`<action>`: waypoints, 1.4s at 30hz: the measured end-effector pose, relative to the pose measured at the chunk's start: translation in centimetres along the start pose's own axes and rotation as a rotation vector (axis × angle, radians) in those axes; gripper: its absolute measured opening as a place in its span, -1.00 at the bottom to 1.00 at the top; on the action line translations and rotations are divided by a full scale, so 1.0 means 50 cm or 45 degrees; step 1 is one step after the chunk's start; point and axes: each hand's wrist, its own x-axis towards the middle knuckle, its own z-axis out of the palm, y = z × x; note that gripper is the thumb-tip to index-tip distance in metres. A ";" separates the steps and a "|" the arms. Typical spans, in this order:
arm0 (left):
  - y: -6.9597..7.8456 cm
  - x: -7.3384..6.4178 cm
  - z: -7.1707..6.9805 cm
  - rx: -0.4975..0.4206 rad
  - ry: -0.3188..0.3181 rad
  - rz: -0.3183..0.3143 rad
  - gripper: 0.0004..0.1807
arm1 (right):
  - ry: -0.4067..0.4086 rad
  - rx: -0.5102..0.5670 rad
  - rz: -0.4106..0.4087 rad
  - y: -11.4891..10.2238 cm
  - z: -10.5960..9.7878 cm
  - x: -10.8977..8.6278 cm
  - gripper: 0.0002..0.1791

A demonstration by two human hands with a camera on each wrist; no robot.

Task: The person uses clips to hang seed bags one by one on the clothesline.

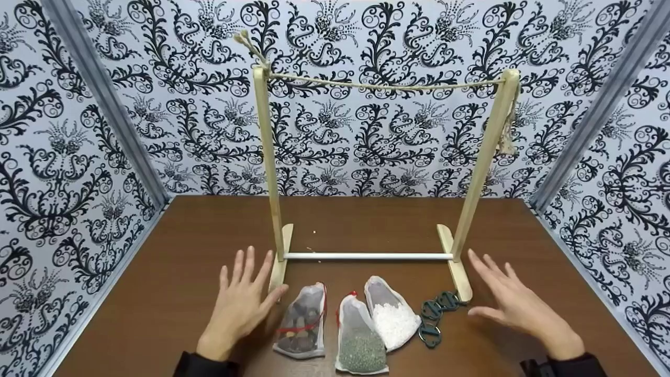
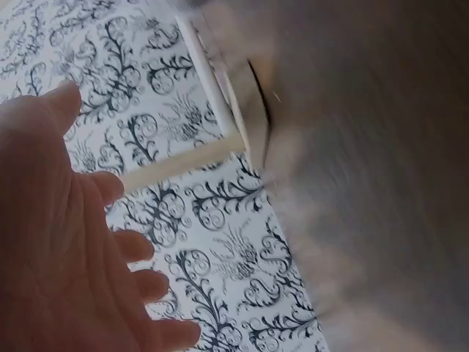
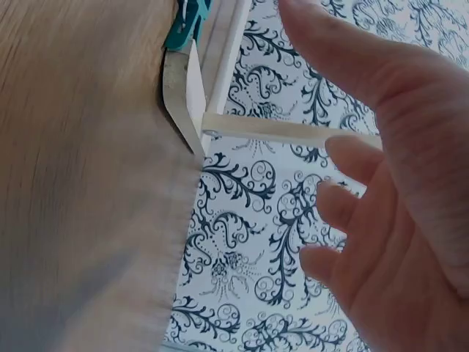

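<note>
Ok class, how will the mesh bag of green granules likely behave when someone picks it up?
The mesh bag will probably be floppy, since its sides look like thin netting. It should feel bottom-heavy, as the green granules fill only its lower part in the head view. Lying flattish, it seems unlikely to roll.

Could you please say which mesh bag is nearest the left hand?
The dark-filled bag; the green-filled bag and white-filled bag lie farther right.
</note>
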 end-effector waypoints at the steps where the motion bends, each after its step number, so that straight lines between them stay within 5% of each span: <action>1: 0.006 0.003 0.000 -0.011 -0.005 0.019 -0.14 | -0.015 -0.002 -0.012 -0.001 -0.001 0.003 0.24; 11: 0.076 0.039 0.004 -0.136 -0.039 0.176 -0.11 | -0.063 -0.054 -0.183 -0.012 0.001 0.029 0.05; 22: 0.194 0.073 0.012 -0.351 -0.142 0.349 -0.03 | -0.039 -0.063 -0.343 0.005 0.029 0.046 -0.05; 27: 0.261 0.090 0.020 -0.400 -0.251 0.465 0.02 | -0.160 -0.052 -0.327 0.011 0.038 0.052 -0.21; 35: 0.353 0.127 0.078 -0.428 -0.188 0.619 0.00 | -0.240 -0.055 -0.255 0.016 0.060 0.063 -0.47; 42: 0.417 0.162 0.127 -0.348 -0.408 0.602 -0.09 | -0.256 -0.016 -0.195 0.014 0.066 0.065 -0.64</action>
